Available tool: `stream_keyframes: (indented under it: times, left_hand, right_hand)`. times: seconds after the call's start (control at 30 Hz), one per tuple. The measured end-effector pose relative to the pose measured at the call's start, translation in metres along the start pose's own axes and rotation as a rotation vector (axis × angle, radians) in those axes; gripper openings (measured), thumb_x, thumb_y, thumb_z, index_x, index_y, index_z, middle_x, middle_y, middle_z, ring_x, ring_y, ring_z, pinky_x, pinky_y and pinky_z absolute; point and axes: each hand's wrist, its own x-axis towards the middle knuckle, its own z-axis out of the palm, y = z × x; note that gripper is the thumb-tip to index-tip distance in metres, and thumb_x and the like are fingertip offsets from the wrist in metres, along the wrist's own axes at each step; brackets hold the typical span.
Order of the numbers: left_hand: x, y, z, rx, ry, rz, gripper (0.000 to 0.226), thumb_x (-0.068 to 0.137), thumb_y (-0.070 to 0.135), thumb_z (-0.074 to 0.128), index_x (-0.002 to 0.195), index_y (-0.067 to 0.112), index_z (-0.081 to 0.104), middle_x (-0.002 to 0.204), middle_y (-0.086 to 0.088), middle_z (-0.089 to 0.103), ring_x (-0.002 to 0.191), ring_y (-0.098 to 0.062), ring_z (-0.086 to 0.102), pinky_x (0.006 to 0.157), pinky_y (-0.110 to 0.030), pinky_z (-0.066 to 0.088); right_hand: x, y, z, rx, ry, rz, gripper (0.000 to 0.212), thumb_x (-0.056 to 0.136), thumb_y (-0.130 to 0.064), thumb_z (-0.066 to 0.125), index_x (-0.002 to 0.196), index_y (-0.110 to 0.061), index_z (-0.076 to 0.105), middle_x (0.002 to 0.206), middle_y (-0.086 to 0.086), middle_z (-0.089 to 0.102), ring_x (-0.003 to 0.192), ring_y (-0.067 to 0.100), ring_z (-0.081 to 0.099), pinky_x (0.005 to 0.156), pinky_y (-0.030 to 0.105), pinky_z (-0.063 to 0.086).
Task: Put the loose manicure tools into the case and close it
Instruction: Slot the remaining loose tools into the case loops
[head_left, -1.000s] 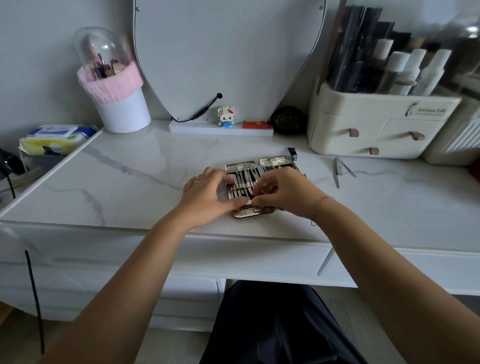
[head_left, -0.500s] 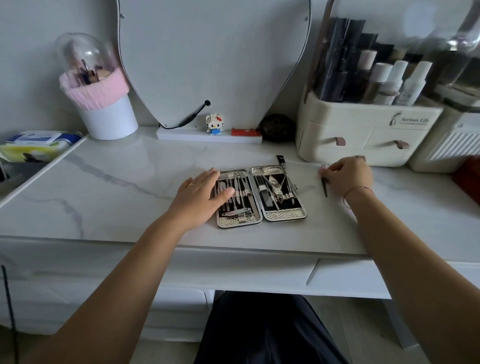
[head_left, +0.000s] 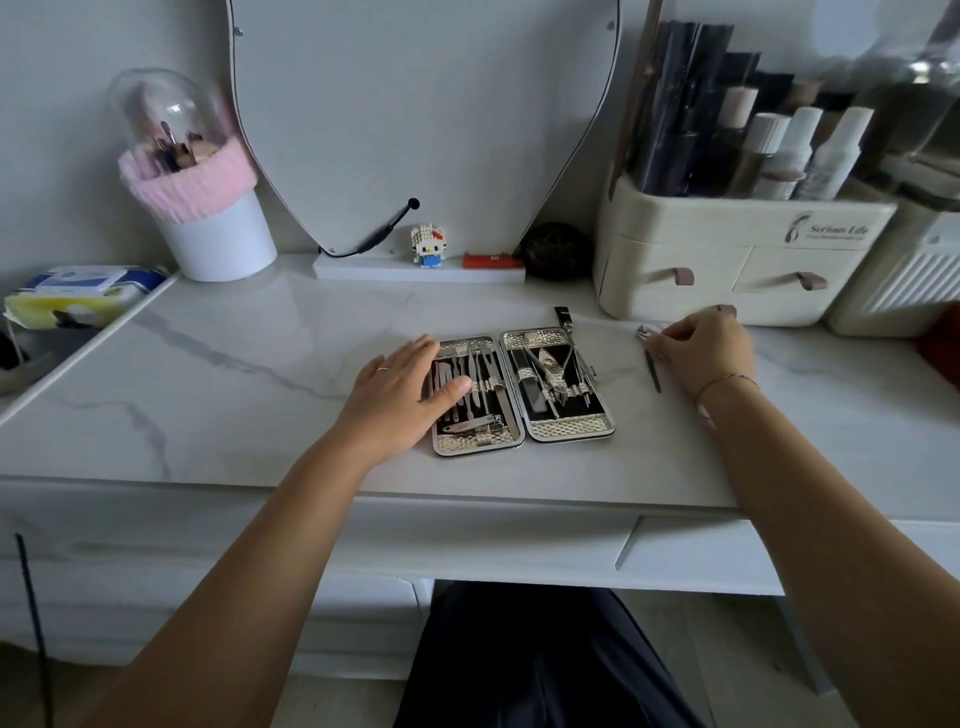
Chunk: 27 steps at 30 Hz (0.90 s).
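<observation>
A: What had moved since the second before?

B: The right hand (head_left: 698, 349) had left the open manicure case (head_left: 522, 387) and gone to the loose tools (head_left: 650, 358) lying on the counter (head_left: 249, 374) just right of it, near the cream drawer organiser (head_left: 727, 260).

A: Did it hold one?

B: Its fingers were curled, touching the tool nearest them; I couldn't tell whether the grip had closed. The left hand (head_left: 402, 392) lay flat and spread on the case's left half, probably to steady it.

A: And the case?

B: Flat open, both halves full of strapped tools, not yet closed.
</observation>
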Motion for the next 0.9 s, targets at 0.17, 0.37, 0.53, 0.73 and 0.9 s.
stream_keyframes:
  times: [0.17,0.37,0.53,0.73,0.9]
  left_hand:
    - [0.0,-0.001,-0.003,-0.153,0.04,-0.033,0.08,0.083,0.067,0.025,0.148,0.021,0.022,0.157,0.001,0.022,0.145,-0.016,0.016,0.118,-0.041,0.013]
    - [-0.006,0.042,-0.019,-0.527,0.261,0.072,0.043,0.094,0.041,0.047,0.131,0.02,0.053,0.133,0.006,0.056,0.12,0.0,0.047,0.095,-0.009,0.033]
    - [-0.012,0.09,-0.018,-1.048,0.074,0.101,0.019,0.089,0.028,0.06,0.103,0.018,0.068,0.097,-0.001,0.073,0.093,-0.015,0.069,0.089,-0.028,0.053]
    - [-0.021,0.09,-0.006,-1.093,0.197,-0.059,0.004,0.083,0.015,0.069,0.086,0.015,0.072,0.077,-0.007,0.074,0.07,-0.019,0.072,0.078,-0.035,0.058]
    - [-0.023,0.063,-0.015,-0.723,0.204,-0.054,0.007,0.084,0.022,0.069,0.086,0.018,0.073,0.07,-0.003,0.072,0.066,-0.017,0.068,0.077,-0.038,0.055]
  right_hand:
    - [-0.003,0.001,-0.004,0.109,0.067,-0.021,0.025,0.077,-0.037,0.069,0.065,-0.015,0.068,0.067,0.007,0.063,0.073,0.026,0.058,0.063,0.029,0.042]
    - [-0.044,-0.047,-0.015,0.704,-0.169,-0.086,0.017,0.079,-0.028,0.071,0.07,-0.015,0.067,0.05,-0.008,0.051,0.048,0.003,0.039,0.05,0.015,0.032]
    - [-0.083,-0.08,-0.002,1.153,-0.542,0.008,0.016,0.071,-0.022,0.067,0.075,-0.007,0.064,0.055,0.0,0.054,0.053,0.009,0.041,0.054,0.018,0.037]
    - [-0.1,-0.086,0.008,1.025,-0.404,-0.056,0.01,0.084,-0.005,0.064,0.075,-0.009,0.063,0.046,-0.009,0.057,0.039,0.0,0.041,0.042,0.011,0.035]
    - [-0.095,-0.092,0.004,0.943,-0.349,-0.089,0.008,0.08,-0.006,0.069,0.075,-0.01,0.065,0.05,-0.007,0.058,0.043,0.001,0.047,0.044,0.01,0.036]
